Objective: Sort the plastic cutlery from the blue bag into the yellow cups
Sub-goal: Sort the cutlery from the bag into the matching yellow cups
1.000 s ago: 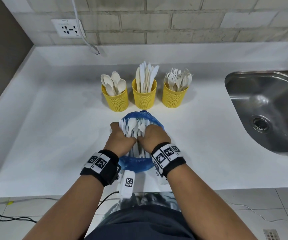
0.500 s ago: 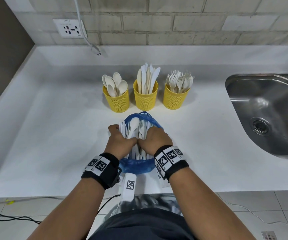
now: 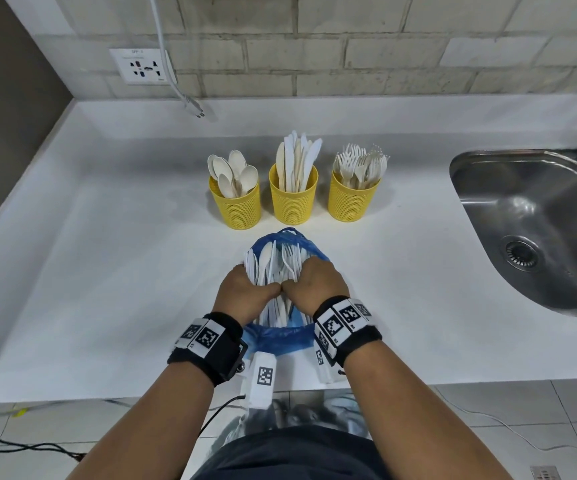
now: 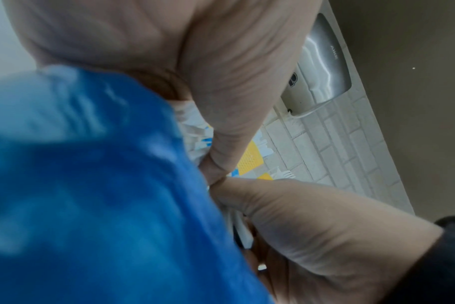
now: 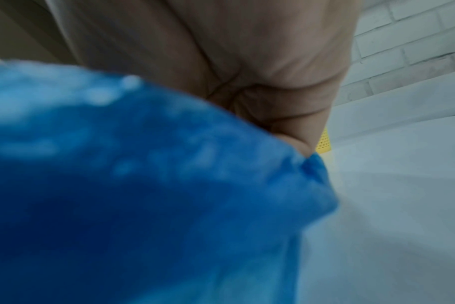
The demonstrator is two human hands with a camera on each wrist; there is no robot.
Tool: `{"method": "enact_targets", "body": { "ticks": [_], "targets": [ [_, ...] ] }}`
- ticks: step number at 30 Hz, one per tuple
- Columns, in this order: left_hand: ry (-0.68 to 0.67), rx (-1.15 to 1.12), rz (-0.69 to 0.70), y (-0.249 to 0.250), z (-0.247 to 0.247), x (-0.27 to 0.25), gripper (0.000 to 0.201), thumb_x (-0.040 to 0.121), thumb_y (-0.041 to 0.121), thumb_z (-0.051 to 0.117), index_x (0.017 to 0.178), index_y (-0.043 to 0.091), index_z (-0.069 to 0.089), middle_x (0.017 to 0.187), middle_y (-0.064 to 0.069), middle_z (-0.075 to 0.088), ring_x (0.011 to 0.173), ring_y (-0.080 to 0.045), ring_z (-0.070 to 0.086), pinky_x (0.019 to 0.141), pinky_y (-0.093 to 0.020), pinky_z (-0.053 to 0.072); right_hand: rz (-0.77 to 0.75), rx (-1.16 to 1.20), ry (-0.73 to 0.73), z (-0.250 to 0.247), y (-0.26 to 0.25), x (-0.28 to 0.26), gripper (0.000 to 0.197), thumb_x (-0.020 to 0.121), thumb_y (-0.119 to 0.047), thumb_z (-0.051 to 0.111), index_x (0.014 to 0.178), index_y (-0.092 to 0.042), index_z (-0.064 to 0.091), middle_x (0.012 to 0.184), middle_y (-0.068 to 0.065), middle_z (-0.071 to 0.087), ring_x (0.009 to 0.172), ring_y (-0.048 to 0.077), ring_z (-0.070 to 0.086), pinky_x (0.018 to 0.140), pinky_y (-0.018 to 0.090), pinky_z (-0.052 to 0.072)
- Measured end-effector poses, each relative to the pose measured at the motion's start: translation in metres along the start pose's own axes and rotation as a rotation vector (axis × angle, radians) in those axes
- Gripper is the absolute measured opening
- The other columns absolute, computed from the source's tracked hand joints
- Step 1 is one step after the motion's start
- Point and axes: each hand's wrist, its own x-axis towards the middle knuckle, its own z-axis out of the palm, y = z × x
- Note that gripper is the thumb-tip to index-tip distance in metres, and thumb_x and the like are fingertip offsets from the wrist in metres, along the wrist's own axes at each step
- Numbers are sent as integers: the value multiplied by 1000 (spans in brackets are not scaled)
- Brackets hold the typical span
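A bundle of white plastic cutlery (image 3: pixel 273 263) sticks out of the blue bag (image 3: pixel 275 336) near the counter's front edge. My left hand (image 3: pixel 245 294) and right hand (image 3: pixel 315 287) grip the bundle side by side, thumbs touching. Behind the bag stand three yellow mesh cups: a spoon cup (image 3: pixel 240 207), a knife cup (image 3: pixel 293 202) and a fork cup (image 3: pixel 351 200). The left wrist view shows the blue bag (image 4: pixel 104 195) close up, with both thumbs meeting over white cutlery (image 4: pixel 195 131). In the right wrist view the blue bag (image 5: pixel 143 195) hides the fingers.
A steel sink (image 3: pixel 536 230) is sunk into the white counter (image 3: pixel 89 271) at the right. A wall socket (image 3: pixel 141 65) and a hanging white cable (image 3: pixel 190 102) are at the back left. Cables lie on the tiled floor (image 3: pixel 20 441) below the counter edge.
Both hands keep their hold on the cutlery bundle. The bag's blue rim has slipped lower round the bundle, so more white cutlery shows above the hands.
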Motion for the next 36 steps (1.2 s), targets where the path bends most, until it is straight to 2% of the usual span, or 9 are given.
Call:
{"method": "enact_targets", "body": {
  "ticks": [4, 7, 12, 16, 20, 23, 26, 31, 36],
  "targets": [
    [16, 28, 28, -1, 3, -2, 31, 74, 23, 77, 104, 20, 71, 94, 4, 74, 90, -14, 69, 64, -19, 44, -7, -67, 14, 3, -3, -1, 26, 97, -35, 59, 105, -11, 64, 113, 10, 68, 106, 30, 67, 77, 31, 48],
    [32, 74, 54, -1, 5, -4, 38, 74, 29, 79, 110, 23, 67, 97, 7, 71, 90, -11, 66, 65, -15, 43, -10, -99, 9, 3, -4, 0, 35, 101, -34, 57, 122, -7, 63, 125, 13, 66, 114, 31, 65, 85, 33, 50],
    [57, 114, 50, -3, 5, -2, 44, 73, 29, 79, 112, 19, 63, 100, 4, 69, 93, -15, 65, 72, -24, 46, -7, 0, -18, 1, 2, 3, 22, 94, -32, 62, 96, -10, 62, 103, 10, 67, 100, 30, 66, 76, 31, 48],
    [67, 47, 7, -7, 1, 2, 30, 74, 17, 75, 103, 16, 66, 90, 3, 70, 87, -16, 67, 63, -23, 44, 3, 44, -11, 2, 6, 5, 34, 90, -32, 63, 67, -21, 40, 87, 5, 58, 82, 25, 59, 69, 29, 42],
    [43, 23, 47, -4, 1, -1, 25, 77, 13, 77, 98, 21, 67, 84, 11, 68, 81, -7, 64, 63, -19, 43, -37, 47, -38, -1, 8, 4, 32, 92, -28, 61, 67, -19, 43, 87, 8, 58, 83, 26, 58, 68, 28, 38],
    [58, 19, 57, -4, 3, -2, 40, 74, 19, 84, 110, 24, 66, 95, 11, 70, 88, -6, 65, 67, -17, 44, -68, 66, -66, -3, 7, 3, 21, 95, -29, 59, 94, -8, 63, 107, 14, 68, 101, 31, 64, 75, 29, 40],
    [83, 75, 25, -2, 3, -2, 50, 71, 21, 85, 115, 21, 63, 102, 6, 68, 93, -13, 64, 64, -13, 40, -85, 73, -55, -6, 8, 2, 29, 97, -28, 58, 110, -4, 66, 116, 15, 68, 108, 31, 64, 78, 27, 41],
    [78, 72, -16, 1, 2, 0, 41, 71, 18, 80, 108, 18, 62, 96, 4, 67, 88, -15, 63, 61, -17, 41, -122, 129, -84, -7, 12, 0, 16, 97, -23, 56, 84, -13, 56, 96, 10, 64, 92, 29, 64, 73, 30, 46],
    [43, -47, 10, 8, -2, -1, 24, 78, 12, 74, 101, 18, 67, 87, 4, 70, 77, -6, 63, 61, -21, 42, -162, 255, -116, -8, 22, 0, 19, 95, -27, 59, 95, -10, 65, 85, 7, 69, 82, 31, 70, 79, 38, 58]
  ]
}}
